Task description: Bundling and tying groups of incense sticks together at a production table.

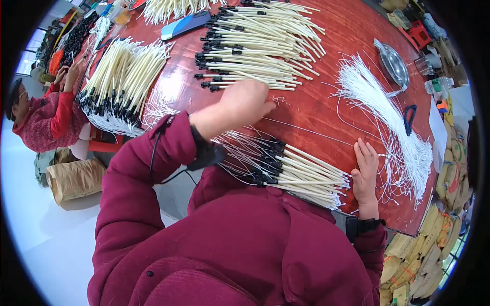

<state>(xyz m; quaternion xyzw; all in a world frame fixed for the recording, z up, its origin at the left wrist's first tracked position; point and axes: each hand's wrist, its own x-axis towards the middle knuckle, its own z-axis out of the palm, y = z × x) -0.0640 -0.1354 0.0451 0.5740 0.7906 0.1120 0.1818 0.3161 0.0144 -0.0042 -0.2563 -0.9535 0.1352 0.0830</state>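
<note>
left hand: the left hand [244, 102], curled with knuckles upward, is above the table between the far pile and the near bundle; whether its fingers grip anything cannot be told.
right hand: the right hand [364, 176], fingers extended and thumb spread, is laid at the table's near right, just beside the rod ends; the hands are well apart.
single cord: a thin white cord [306, 128] runs across the table from below the left hand to the right fingertips; whether it is pinched there cannot be told.
near bundle: cream rods [311, 174] lie side by side at the table edge before the person, black fittings at left, with loose white strands beyond them.
far pile: more black-ended rods [263, 43] lie in rows beyond the left hand.
left pile: a third group of rods [127, 76] lies with its black ends toward the near edge.
right side: a hank of white cord [380, 104] spreads near a metal dish [394, 64]; a dark blue loop [409, 120] lies on it.
surface: the red table [332, 109].
far left: a seated co-worker [51, 120] in red.
</note>
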